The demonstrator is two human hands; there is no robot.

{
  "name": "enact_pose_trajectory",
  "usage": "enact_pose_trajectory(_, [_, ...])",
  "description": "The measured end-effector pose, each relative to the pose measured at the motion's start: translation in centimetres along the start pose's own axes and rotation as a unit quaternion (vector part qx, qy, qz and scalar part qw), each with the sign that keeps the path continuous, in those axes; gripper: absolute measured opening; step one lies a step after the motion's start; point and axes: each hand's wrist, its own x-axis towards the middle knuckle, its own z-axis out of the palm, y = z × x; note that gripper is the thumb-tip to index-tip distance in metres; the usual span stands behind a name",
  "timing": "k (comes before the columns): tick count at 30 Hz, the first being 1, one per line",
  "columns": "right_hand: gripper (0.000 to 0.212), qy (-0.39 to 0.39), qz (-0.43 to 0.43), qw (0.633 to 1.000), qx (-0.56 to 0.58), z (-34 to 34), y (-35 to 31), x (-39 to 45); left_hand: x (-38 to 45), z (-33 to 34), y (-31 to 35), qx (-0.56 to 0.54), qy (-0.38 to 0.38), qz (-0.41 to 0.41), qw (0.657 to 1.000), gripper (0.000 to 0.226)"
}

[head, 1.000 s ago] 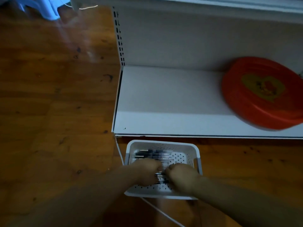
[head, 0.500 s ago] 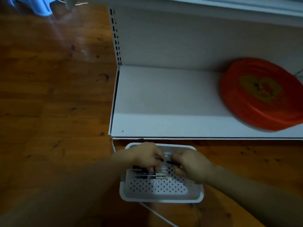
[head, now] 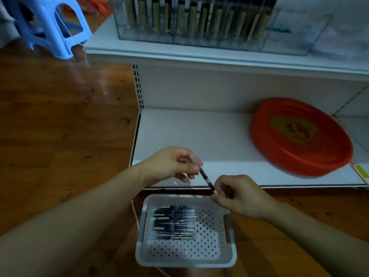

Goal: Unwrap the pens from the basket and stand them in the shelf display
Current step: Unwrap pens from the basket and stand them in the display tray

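Both grips on one dark pen (head: 207,180), held slantwise in the air between them. Left hand (head: 171,164) pinched round the upper end, where a bit of clear wrapper (head: 194,157) showed at the fingertips. Right hand (head: 237,196) pinched round the lower end, fingers curled. Whether the wrapper was partly off the pen could not be told.

Just below the grips, on the wooden floor (head: 60,146): a white perforated basket (head: 199,258) with grey handles, and in its left half a row of wrapped pens (head: 173,222) lying flat, side by side. A thin white cord (head: 134,211) ran along the floor at the basket's left side.

Just beyond the grips: the bare white bottom shelf (head: 189,136), with a red oval tray (head: 299,136) lying well off to the right, its edge over the shelf front. Higher and farther away, on the upper shelf (head: 159,52): a clear display case (head: 199,19) divided into slots, with upright pens standing in most of them; the rightmost slots looked unfilled. Far up to the left of the grips, a light blue plastic stool (head: 50,27) on the floor.
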Motion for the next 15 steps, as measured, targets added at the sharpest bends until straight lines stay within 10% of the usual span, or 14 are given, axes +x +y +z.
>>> enact_pose_trajectory(15, [0.011, 0.208, -0.060, 0.974, 0.075, -8.0, -4.3, -0.9, 0.7, 5.2, 9.1, 0.051, 0.092, 0.136, 0.985, 0.016])
